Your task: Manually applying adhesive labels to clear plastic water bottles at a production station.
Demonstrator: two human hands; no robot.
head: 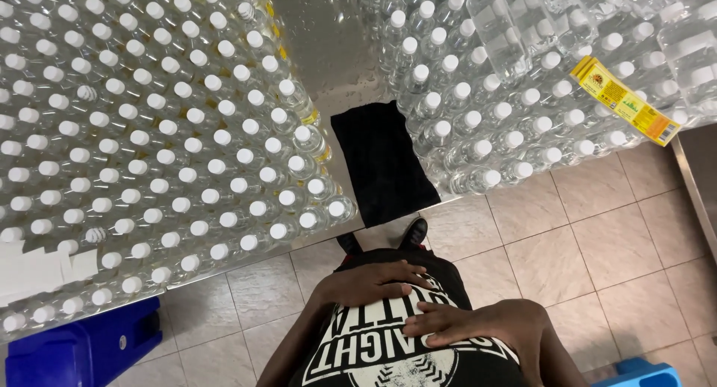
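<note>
Beige tiled floor, steel table

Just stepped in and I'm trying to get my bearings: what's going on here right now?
A person stands at a metal table, looking down. Both hands rest flat on their own black printed shirt: the left hand higher, the right hand lower, neither holding anything. Two big blocks of clear white-capped bottles cover the table, with a black cloth hanging over its edge between them. Yellow flat packets lie on the right block. A blue crate sits on the tiled floor.
</note>
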